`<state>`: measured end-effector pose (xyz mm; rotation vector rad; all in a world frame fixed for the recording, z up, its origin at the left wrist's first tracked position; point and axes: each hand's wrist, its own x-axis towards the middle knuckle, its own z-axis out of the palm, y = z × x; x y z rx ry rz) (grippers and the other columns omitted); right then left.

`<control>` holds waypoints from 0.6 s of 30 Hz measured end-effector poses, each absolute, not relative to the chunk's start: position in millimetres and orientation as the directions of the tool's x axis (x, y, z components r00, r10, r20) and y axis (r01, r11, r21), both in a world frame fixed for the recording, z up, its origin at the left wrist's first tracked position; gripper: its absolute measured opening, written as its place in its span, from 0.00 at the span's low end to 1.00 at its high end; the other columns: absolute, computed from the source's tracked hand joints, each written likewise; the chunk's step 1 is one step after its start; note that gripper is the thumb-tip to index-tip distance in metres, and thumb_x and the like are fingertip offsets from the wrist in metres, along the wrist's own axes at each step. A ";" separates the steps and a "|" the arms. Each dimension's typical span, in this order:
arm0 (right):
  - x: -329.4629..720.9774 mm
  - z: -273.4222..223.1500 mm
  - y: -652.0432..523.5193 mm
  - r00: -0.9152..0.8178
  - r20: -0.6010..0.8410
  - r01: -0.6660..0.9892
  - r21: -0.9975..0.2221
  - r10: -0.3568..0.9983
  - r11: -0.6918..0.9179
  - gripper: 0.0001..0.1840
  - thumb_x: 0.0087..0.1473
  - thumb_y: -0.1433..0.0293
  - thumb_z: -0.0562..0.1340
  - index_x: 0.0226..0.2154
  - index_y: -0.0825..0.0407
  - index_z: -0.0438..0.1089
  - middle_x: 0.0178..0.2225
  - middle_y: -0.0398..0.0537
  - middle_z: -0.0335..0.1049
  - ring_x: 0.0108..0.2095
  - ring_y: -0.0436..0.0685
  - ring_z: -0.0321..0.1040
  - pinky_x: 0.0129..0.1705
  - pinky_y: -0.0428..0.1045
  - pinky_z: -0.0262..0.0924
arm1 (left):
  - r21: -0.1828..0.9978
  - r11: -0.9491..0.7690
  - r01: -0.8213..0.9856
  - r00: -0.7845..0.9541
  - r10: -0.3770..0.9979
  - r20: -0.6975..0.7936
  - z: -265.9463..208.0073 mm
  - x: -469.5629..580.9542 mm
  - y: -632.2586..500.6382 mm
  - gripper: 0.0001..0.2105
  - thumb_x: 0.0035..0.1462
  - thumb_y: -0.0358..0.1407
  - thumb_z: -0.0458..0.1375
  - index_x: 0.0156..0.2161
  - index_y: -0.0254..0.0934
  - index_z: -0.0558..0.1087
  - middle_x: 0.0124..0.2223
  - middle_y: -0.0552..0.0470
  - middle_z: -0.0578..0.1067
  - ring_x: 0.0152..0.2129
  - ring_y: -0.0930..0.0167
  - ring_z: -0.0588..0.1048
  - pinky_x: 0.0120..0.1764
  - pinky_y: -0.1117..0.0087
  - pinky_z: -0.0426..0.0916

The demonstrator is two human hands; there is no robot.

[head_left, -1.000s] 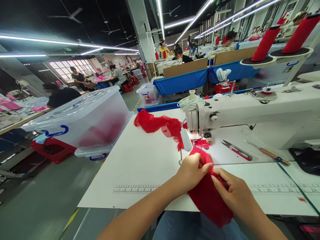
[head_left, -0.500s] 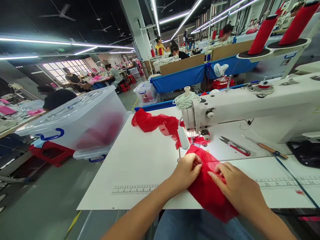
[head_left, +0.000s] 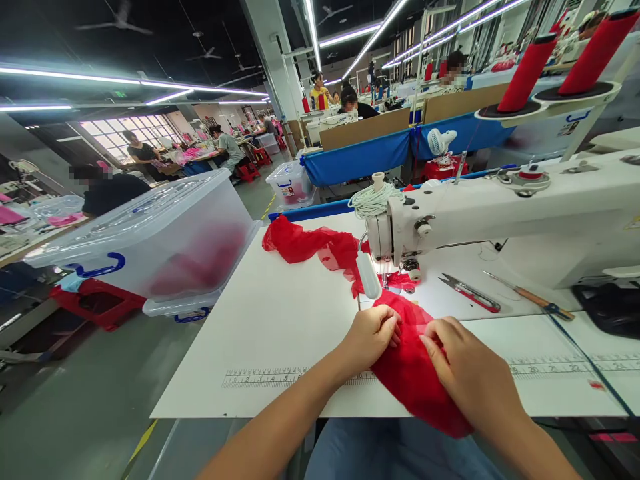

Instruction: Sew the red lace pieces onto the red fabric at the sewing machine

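A sheer red fabric [head_left: 413, 373] runs from beneath the needle area of the white sewing machine [head_left: 465, 207] toward me and hangs over the table's front edge. My left hand [head_left: 371, 333] pinches its left edge, just in front of the machine. On the fabric's right side, my right hand [head_left: 463, 357] is closed on it with thumb and fingers together. More of the red fabric [head_left: 295, 241] lies bunched on the table to the left of and behind the needle. A small white lamp [head_left: 369, 275] hangs beside the presser foot.
Thread snips [head_left: 470, 293] and a wooden-handled awl [head_left: 533, 295] lie right of the needle. A printed ruler [head_left: 260, 379] runs along the white table [head_left: 280, 320]. Red thread cones [head_left: 527, 73] stand above the machine. Left of the table is a clear plastic bin [head_left: 200, 233]. Other people sit farther back.
My right hand has shifted slightly left and up, its fingers closing nearer the left hand. The fabric between the hands looks more gathered. My left hand has barely moved.
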<state>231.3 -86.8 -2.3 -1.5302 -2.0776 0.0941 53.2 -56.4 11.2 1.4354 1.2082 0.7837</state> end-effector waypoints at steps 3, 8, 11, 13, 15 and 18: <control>221.7 2.1 -92.8 -0.116 0.414 0.839 -0.446 0.903 0.313 0.13 0.63 0.62 0.49 0.29 0.46 0.61 0.22 0.41 0.70 0.16 0.53 0.63 0.16 0.46 0.46 | 0.964 0.098 0.247 0.276 0.947 -0.167 11.8 52.6 -53.7 0.15 0.62 0.44 0.49 0.29 0.37 0.68 0.26 0.53 0.72 0.23 0.71 0.73 0.30 0.70 0.69; 187.8 2.4 -112.2 -0.370 0.498 0.602 -0.515 0.785 0.610 0.14 0.62 0.72 0.47 0.32 0.48 0.65 0.25 0.43 0.71 0.20 0.52 0.66 0.20 0.45 0.54 | 0.956 0.119 0.268 0.256 0.948 -0.190 8.0 50.4 -47.0 0.14 0.49 0.42 0.64 0.26 0.36 0.66 0.23 0.57 0.68 0.21 0.74 0.67 0.26 0.73 0.62; 184.3 -2.6 -116.9 -0.517 0.403 0.445 -0.627 0.755 0.639 0.14 0.63 0.73 0.47 0.37 0.48 0.66 0.32 0.46 0.75 0.27 0.52 0.71 0.26 0.45 0.62 | 0.959 0.097 0.268 0.226 0.961 -0.160 3.7 48.3 -46.1 0.11 0.46 0.32 0.64 0.26 0.37 0.64 0.21 0.61 0.63 0.19 0.77 0.60 0.24 0.75 0.55; 196.0 -6.5 -114.3 -0.471 0.336 0.446 -0.707 0.815 0.549 0.13 0.65 0.70 0.47 0.41 0.48 0.66 0.36 0.47 0.76 0.32 0.53 0.74 0.32 0.46 0.66 | 0.967 0.091 0.239 0.214 0.966 -0.144 2.7 46.8 -47.6 0.06 0.52 0.31 0.58 0.31 0.38 0.63 0.21 0.63 0.60 0.18 0.77 0.58 0.24 0.75 0.54; 213.5 -8.4 -108.1 -0.373 0.277 0.573 -0.682 0.886 0.455 0.13 0.64 0.67 0.48 0.42 0.47 0.66 0.36 0.48 0.76 0.32 0.55 0.74 0.31 0.48 0.67 | 0.975 0.091 0.203 0.204 0.970 -0.133 4.1 45.8 -49.9 0.05 0.55 0.30 0.53 0.37 0.39 0.63 0.23 0.63 0.60 0.18 0.77 0.58 0.25 0.75 0.56; 230.6 -2.5 -95.6 -0.316 0.237 0.781 -0.485 0.919 0.394 0.14 0.61 0.64 0.49 0.31 0.46 0.67 0.24 0.45 0.72 0.19 0.57 0.68 0.18 0.50 0.57 | 0.981 0.089 0.174 0.216 0.968 -0.126 8.9 46.4 -52.2 0.07 0.53 0.28 0.50 0.37 0.39 0.65 0.26 0.60 0.63 0.20 0.76 0.62 0.28 0.74 0.59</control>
